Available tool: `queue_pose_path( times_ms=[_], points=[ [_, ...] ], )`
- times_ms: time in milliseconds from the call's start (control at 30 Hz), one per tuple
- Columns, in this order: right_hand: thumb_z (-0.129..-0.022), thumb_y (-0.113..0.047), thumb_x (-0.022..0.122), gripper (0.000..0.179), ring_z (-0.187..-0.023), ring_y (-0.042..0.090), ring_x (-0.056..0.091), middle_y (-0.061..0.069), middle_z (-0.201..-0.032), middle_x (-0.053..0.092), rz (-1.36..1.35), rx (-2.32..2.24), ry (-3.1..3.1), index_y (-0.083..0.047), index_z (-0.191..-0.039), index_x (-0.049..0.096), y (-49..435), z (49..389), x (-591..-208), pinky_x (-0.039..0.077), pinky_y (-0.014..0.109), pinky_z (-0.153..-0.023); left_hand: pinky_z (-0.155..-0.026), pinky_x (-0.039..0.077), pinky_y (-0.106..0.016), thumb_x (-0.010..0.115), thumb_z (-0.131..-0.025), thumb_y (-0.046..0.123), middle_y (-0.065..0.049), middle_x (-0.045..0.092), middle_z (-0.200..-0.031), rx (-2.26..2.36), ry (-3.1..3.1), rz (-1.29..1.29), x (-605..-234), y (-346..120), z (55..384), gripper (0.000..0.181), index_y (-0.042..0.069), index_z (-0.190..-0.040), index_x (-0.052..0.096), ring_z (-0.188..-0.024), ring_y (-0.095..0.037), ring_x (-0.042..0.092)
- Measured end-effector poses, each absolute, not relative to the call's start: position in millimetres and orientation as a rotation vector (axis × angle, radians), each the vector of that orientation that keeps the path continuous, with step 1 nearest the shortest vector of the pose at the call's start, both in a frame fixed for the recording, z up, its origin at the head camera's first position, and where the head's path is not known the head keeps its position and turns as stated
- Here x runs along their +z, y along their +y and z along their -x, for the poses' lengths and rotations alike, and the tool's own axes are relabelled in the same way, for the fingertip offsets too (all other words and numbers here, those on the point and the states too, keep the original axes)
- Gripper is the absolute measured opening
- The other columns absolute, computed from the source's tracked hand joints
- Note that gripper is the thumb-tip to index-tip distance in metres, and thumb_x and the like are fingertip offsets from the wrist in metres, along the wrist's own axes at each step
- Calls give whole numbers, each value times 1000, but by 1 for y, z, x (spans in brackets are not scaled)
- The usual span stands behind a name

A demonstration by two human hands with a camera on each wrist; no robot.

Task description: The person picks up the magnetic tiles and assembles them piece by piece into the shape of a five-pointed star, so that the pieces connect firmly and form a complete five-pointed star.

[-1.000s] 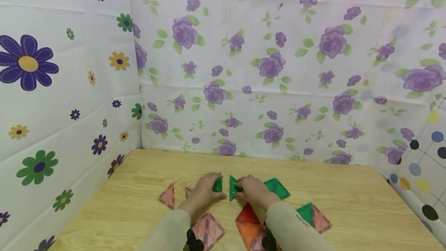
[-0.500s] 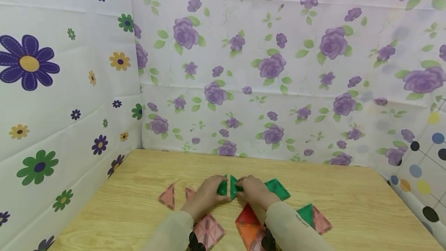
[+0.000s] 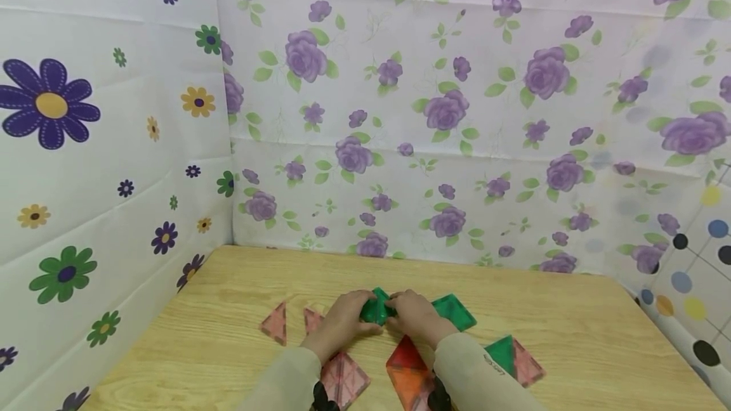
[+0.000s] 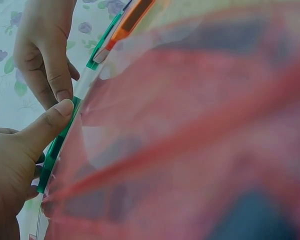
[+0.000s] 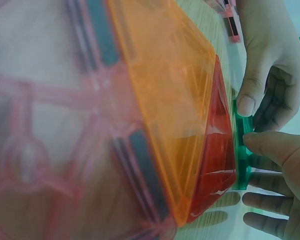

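Observation:
Two green triangular magnetic tiles (image 3: 377, 311) meet edge to edge on the table between the hands in the head view. The left hand (image 3: 342, 323) pinches the left one, its thumb along the near side. The right hand (image 3: 419, 316) pinches the right one. In the left wrist view the green tile edge (image 4: 60, 142) shows under the left thumb, with the other hand's fingertips at its far end. Through the right wrist view, both thumbs touch the green tiles (image 5: 243, 150); the fingers partly hide their faces.
Near the hands lie a red tile (image 3: 406, 354), an orange tile (image 3: 408, 384) and pink tiles (image 3: 346, 378). Further pink triangles (image 3: 275, 323) lie to the left. Green tiles (image 3: 454, 311) and a green-and-pink pair (image 3: 526, 363) lie to the right. Floral cloth hangs behind the table.
The left hand has moved right with its green triangle, closing the gap to the right hand's green triangle until the two meet. The right hand has hardly moved.

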State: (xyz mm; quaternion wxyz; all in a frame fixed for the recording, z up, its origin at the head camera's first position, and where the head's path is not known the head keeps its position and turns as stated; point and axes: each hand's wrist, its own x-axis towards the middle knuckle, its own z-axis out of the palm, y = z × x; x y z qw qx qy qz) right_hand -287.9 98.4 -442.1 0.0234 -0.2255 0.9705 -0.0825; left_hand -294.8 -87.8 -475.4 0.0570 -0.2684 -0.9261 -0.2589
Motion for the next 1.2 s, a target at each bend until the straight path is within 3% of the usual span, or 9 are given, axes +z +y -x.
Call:
queue_pose_path(
  times_ms=[300,667,1200],
  points=[
    [-91,-31,66,43,-116,33,57,13,-131,61,725,-251,3008,-9,-127,64,97,284,-437,51,45,-95,-93,52,-39,77,-76,44,-9,64,-124,-684,-2750,835,-476,-89,294,63,7,-123,60,-112,-26,61],
    [-90,-31,68,44,-120,36,55,15,-132,59,779,-334,3033,-5,-126,63,96,279,-430,50,47,-97,-98,49,-44,76,-76,47,-11,57,-131,-627,-2734,772,-449,-98,280,68,11,-130,56,-120,-31,54],
    [-91,-32,65,43,-119,33,57,13,-129,61,848,-606,3028,-9,-128,61,72,265,-422,49,48,-97,-100,45,-55,82,-72,38,-15,58,-131,-668,-2602,585,-421,-146,252,68,9,-129,56,-121,-37,54]
  ],
)
